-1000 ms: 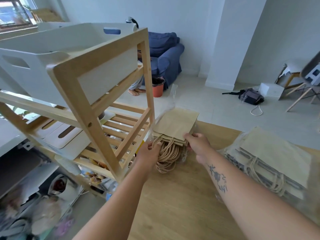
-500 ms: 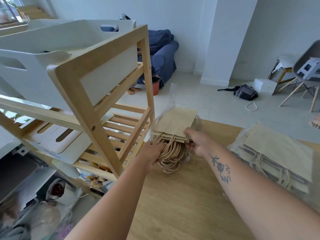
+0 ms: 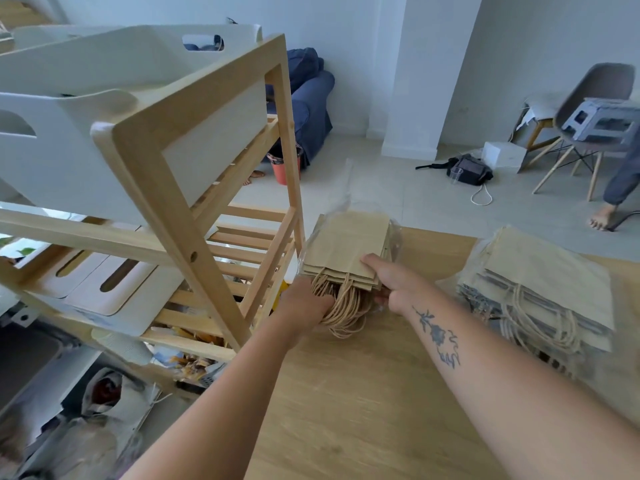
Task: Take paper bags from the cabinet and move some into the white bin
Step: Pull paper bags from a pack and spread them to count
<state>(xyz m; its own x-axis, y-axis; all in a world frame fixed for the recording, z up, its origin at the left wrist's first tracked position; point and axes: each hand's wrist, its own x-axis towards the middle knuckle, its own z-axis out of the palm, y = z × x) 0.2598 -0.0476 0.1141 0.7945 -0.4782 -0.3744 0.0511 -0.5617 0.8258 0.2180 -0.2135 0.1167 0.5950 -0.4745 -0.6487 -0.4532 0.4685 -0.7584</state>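
Observation:
A stack of flat brown paper bags (image 3: 349, 245) in a clear plastic wrap lies at the far edge of the wooden table (image 3: 363, 403). My left hand (image 3: 304, 303) is closed on the bunch of twine handles at the stack's near end. My right hand (image 3: 391, 277) grips the stack's near right corner, thumb on top. The white bin (image 3: 114, 81) stands on the top shelf of the wooden rack (image 3: 166, 188), to the left and higher than the bags. A second wrapped stack of paper bags (image 3: 543, 282) lies on the table at the right.
The rack's lower shelves hold white lidded boxes (image 3: 100, 282) and clutter. Bags and boxes crowd the floor at bottom left. Beyond the table are a blue sofa (image 3: 308, 105), an orange pot (image 3: 285, 168), a black bag (image 3: 469, 171), a grey chair (image 3: 595, 112) and another person's bare foot (image 3: 601, 218).
The view has shifted slightly. My right hand has slid forward onto the top of the stack; my left hand has closed tighter on the handles. A person's leg has come in at the right.

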